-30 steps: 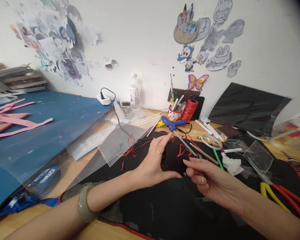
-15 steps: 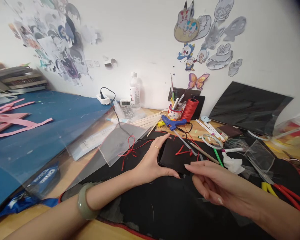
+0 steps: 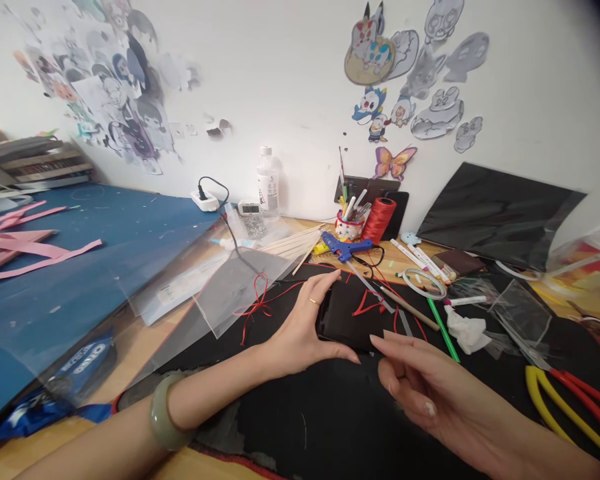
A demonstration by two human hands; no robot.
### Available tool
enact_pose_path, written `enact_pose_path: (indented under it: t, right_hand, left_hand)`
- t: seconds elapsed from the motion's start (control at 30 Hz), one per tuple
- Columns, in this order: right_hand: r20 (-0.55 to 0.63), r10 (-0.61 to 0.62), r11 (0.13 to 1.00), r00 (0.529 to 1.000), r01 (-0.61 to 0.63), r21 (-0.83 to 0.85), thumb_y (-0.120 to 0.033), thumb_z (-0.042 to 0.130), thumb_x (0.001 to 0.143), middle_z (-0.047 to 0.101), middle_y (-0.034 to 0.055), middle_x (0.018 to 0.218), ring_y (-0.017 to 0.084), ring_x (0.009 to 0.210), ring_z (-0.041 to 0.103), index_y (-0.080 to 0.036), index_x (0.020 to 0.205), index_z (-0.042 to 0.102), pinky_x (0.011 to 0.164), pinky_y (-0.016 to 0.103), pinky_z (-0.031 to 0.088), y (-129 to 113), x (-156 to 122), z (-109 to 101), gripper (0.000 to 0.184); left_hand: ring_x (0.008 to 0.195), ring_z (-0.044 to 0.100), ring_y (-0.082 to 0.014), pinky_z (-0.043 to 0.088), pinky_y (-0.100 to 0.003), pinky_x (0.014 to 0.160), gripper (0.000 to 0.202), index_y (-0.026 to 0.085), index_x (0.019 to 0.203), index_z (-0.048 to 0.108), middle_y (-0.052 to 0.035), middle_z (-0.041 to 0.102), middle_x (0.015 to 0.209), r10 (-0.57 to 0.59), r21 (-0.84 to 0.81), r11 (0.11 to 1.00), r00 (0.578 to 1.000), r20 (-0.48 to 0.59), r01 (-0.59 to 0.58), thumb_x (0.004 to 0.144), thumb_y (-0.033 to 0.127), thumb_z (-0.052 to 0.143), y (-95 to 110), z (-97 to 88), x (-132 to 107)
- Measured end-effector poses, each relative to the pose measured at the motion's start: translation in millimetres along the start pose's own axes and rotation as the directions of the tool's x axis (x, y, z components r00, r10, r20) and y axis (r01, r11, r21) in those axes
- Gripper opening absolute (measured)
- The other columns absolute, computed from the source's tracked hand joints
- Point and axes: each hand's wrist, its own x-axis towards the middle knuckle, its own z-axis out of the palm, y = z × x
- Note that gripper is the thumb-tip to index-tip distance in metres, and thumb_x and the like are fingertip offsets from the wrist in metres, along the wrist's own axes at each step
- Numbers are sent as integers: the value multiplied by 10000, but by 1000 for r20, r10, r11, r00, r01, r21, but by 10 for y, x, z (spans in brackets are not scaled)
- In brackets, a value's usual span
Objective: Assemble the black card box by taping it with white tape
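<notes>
My left hand grips the left edge of a small black folded piece that lies on a large black sheet, thumb below and fingers above it. A ring sits on one finger and a green bangle on the wrist. My right hand hovers just right of and below the black piece, fingers loosely curled with the index finger stretched toward it, holding nothing I can see. Thin red strips lie across the piece and the sheet.
A blue glue gun, red thread spool, pen cup, tape ring, markers and wooden sticks lie behind. Clear plastic sheets and a blue mat sit left. Red-and-yellow pliers lie right. A water bottle stands by the wall.
My left hand lowered the black piece flat onto the sheet and kept hold of its edge. My right hand drew back toward me and turned palm-inward.
</notes>
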Motion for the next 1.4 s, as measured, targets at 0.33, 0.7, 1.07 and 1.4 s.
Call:
enact_pose_path:
  t: [0.33,0.7,1.07,1.4]
  right_hand:
    - [73,-11,997,997,17,-79,-335,485,864,540,-34,382,-1,231,363,-141,559,459,282,93,239,-57,1,-3,362]
    - [17,55,985,998,-57,164,-307,525,851,436,-58,349,-13,286,317,-118,502,556,312,83,258,-23,-85,40,398]
    - [47,113,969,992,-121,215,-345,502,868,418,-65,359,-36,249,283,-117,494,522,283,72,217,-72,-53,25,439]
    - [73,-37,967,997,17,256,-324,496,875,456,-75,399,-22,246,333,-137,777,643,263,82,227,-211,-25,-122,258]
  left_hand:
    - [1240,312,-244,246,-408,1079,1010,294,1364,191,-83,297,1281,-37,-52,998,999,18,38,557,356,796,17,-11,6]
    - [1259,307,-256,288,-398,1047,977,288,1338,256,-85,287,1305,-104,-128,986,994,17,105,534,339,809,0,-19,16]
    - [1205,366,-256,320,-418,1024,909,271,1299,334,-87,360,1246,-165,-191,969,986,-19,159,528,338,811,7,4,15]
    - [1205,388,-260,313,-437,1027,903,253,1310,314,-100,382,1275,-225,-236,942,970,88,240,553,335,798,-2,18,-22]
